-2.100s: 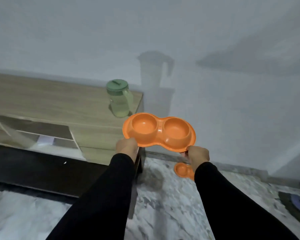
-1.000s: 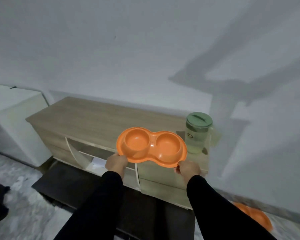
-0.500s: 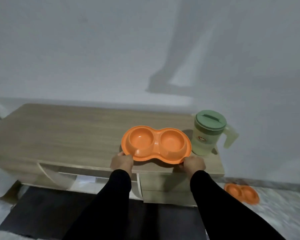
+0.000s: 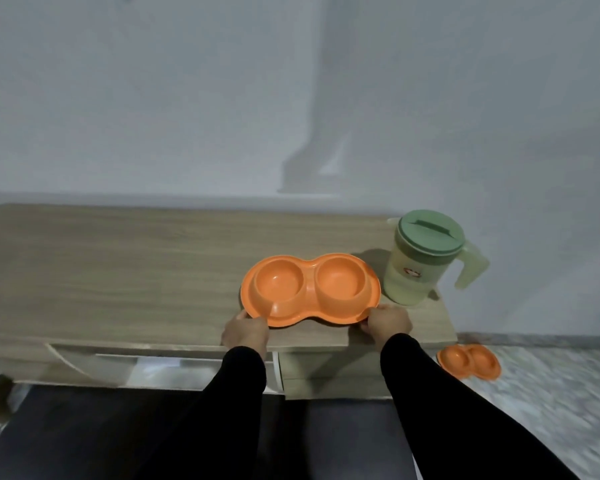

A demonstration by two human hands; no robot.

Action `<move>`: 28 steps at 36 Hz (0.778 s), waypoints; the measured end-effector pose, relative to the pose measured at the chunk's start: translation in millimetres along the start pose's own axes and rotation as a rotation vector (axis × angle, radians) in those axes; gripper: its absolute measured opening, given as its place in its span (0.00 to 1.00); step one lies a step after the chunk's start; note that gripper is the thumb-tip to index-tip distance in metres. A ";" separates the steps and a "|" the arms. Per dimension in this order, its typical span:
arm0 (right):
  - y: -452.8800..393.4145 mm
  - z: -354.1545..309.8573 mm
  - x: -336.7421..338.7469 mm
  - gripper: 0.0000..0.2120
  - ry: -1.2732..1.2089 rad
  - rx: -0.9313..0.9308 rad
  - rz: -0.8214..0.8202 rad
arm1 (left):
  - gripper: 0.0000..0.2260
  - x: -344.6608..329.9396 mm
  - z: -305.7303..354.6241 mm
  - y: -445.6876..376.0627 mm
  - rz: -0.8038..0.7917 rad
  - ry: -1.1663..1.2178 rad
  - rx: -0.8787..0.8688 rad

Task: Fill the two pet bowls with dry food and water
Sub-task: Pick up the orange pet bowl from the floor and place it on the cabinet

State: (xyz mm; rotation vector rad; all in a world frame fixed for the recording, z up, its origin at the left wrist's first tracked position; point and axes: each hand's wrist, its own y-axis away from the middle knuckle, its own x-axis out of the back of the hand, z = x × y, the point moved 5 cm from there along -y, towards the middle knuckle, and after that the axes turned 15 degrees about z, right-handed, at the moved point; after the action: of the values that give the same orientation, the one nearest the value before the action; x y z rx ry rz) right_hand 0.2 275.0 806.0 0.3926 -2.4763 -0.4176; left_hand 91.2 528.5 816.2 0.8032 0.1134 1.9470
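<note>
An orange double pet bowl point(image 4: 310, 289) with two empty round wells sits low over the wooden cabinet top point(image 4: 118, 265), near its front edge. My left hand point(image 4: 245, 332) grips the bowl's left front rim and my right hand point(image 4: 387, 322) grips its right front rim. A pale green pitcher point(image 4: 420, 261) with a darker green lid stands just right of the bowl, handle pointing right. A second orange double bowl point(image 4: 468, 365) lies on the floor to the right of the cabinet.
The cabinet stands against a plain white wall point(image 4: 222, 98). A cabinet door point(image 4: 94, 362) below the top hangs ajar on the left. A dark mat point(image 4: 84, 434) lies in front, and marbled floor point(image 4: 551, 393) spreads to the right.
I carried the bowl from beside the cabinet round to its front and lowered it onto or just above the top next to the pitcher. Both hands kept their grip.
</note>
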 end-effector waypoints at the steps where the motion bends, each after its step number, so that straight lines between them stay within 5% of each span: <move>1: 1.8 -0.5 0.9 0.08 -0.002 -0.004 0.000 | 0.16 -0.3 -0.5 -0.2 0.002 -0.011 0.000; 17: -17.0 14.2 -13.1 0.01 0.033 0.004 0.038 | 0.19 -7.9 -1.0 1.2 -0.001 0.027 -0.009; 28: -22.3 21.2 -13.2 0.06 -0.027 -0.025 0.030 | 0.21 -10.6 -2.2 -2.8 0.004 -0.008 -0.029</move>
State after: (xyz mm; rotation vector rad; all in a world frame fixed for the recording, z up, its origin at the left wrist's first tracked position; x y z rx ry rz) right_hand 1.9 264.0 774.5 0.3417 -2.4975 -0.4445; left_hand 95.2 521.8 808.3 0.7924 0.0792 1.9450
